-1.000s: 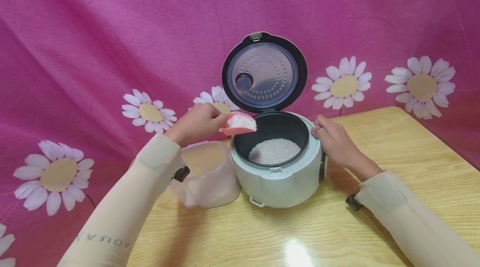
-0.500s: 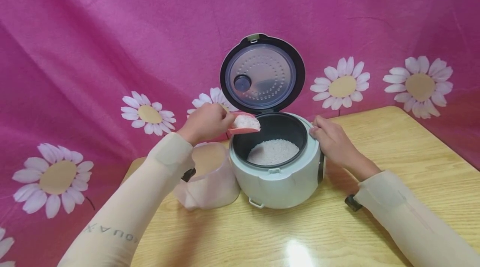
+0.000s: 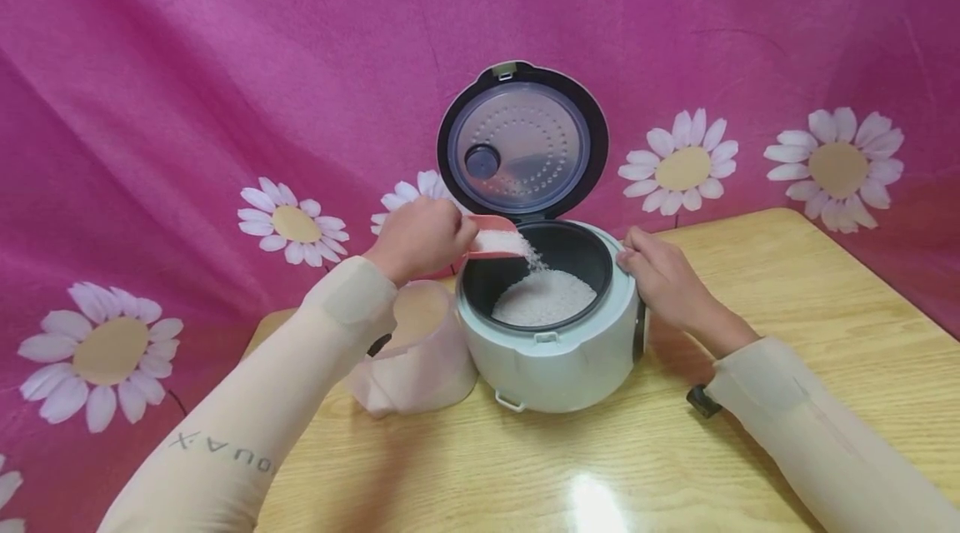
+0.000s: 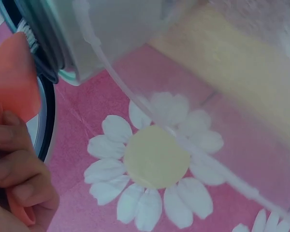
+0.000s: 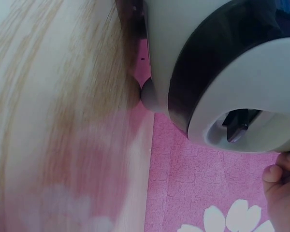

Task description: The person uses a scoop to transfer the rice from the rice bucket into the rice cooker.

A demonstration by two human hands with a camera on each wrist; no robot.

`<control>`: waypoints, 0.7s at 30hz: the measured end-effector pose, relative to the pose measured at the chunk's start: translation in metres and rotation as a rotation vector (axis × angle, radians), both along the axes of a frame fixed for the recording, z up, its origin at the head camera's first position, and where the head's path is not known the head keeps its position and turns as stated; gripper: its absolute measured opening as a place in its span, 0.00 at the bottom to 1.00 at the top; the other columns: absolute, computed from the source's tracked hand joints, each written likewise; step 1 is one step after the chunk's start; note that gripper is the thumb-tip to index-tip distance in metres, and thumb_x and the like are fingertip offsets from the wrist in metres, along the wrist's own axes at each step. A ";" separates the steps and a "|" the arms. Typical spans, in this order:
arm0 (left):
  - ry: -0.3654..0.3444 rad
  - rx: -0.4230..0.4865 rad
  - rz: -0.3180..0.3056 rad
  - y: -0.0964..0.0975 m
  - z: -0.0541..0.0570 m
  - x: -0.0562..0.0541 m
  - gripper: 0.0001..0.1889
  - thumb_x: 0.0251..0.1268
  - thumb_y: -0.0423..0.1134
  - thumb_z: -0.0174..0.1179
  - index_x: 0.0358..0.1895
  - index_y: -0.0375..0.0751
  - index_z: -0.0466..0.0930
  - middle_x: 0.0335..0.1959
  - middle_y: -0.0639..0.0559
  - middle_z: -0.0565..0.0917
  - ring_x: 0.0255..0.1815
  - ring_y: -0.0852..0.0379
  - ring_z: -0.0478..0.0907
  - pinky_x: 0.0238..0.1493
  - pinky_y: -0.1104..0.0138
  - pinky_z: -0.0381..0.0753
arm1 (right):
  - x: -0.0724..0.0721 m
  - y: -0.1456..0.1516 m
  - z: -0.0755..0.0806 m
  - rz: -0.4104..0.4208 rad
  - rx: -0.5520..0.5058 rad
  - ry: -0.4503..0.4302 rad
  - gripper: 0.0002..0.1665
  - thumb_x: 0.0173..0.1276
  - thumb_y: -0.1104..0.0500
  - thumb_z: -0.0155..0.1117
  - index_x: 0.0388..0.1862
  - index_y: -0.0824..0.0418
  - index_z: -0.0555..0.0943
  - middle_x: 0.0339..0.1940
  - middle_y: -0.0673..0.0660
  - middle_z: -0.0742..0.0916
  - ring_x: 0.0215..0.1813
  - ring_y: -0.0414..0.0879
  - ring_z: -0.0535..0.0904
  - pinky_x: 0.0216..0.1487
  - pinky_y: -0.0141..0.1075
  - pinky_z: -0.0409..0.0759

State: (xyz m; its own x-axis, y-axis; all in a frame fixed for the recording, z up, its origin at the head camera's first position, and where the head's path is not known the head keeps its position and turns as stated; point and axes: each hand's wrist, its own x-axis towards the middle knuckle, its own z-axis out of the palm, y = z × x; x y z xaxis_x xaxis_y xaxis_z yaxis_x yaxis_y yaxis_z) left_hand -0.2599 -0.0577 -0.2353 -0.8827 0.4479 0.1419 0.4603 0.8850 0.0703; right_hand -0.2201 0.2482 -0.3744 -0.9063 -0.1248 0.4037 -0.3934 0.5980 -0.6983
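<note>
**Spill risk noted mid-pour**

Main hazard judged to be stray grains. Rice (image 3: 543, 300) is being shed from the right lip of the scoop (image 3: 489, 255) into the pot (image 3: 576, 250). If the scoop is drawn left before it is emptied, or rolled sideways, grains could be dropped onto the left rim or beside the tub (image 3: 427, 387), which is placed just left of the cooker (image 3: 555, 379). If it is tipped too sharply, the load could be dumped at once and grains bounced over the edge. The cooker could be shifted mid-pour if the steadying hold on its right were slackened. Contact with the raised lid (image 3: 525, 146), on the far side, is judged less likely.

Grip: the scoop's handle is wrapped by the curled fingers of the left hand (image 3: 423, 237); its end is seen past them in the left wrist view. The bowl is held right of the knuckles, above the pot's far left part. The cooker's right edge is held by the right hand (image 3: 663, 275), fingers bent there; how firmly cannot be told.
</note>
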 end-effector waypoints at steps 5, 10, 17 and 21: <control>0.131 -0.070 -0.042 0.002 -0.001 0.001 0.19 0.73 0.43 0.49 0.18 0.46 0.72 0.14 0.52 0.68 0.18 0.53 0.70 0.24 0.64 0.70 | 0.000 0.000 0.001 0.000 -0.007 0.012 0.11 0.79 0.56 0.44 0.37 0.59 0.70 0.30 0.56 0.75 0.37 0.49 0.72 0.36 0.36 0.72; 0.246 -0.216 -0.076 0.006 -0.001 0.004 0.20 0.73 0.43 0.51 0.19 0.44 0.76 0.14 0.52 0.69 0.18 0.52 0.72 0.21 0.64 0.71 | 0.000 0.000 0.000 0.000 -0.005 0.014 0.11 0.79 0.56 0.44 0.37 0.60 0.70 0.30 0.57 0.75 0.37 0.49 0.72 0.36 0.35 0.73; 0.335 -0.307 -0.100 0.009 0.001 0.007 0.18 0.74 0.42 0.51 0.23 0.43 0.81 0.14 0.52 0.71 0.17 0.52 0.72 0.18 0.63 0.71 | 0.000 0.000 0.000 0.006 -0.010 -0.026 0.11 0.79 0.55 0.44 0.38 0.60 0.69 0.31 0.58 0.75 0.38 0.51 0.72 0.36 0.36 0.74; 0.360 -0.315 -0.110 0.010 0.003 0.009 0.17 0.73 0.42 0.52 0.23 0.42 0.80 0.14 0.51 0.71 0.16 0.52 0.71 0.18 0.63 0.71 | 0.001 0.000 0.001 0.004 -0.008 -0.043 0.12 0.80 0.54 0.43 0.39 0.59 0.69 0.32 0.58 0.75 0.38 0.51 0.72 0.36 0.36 0.74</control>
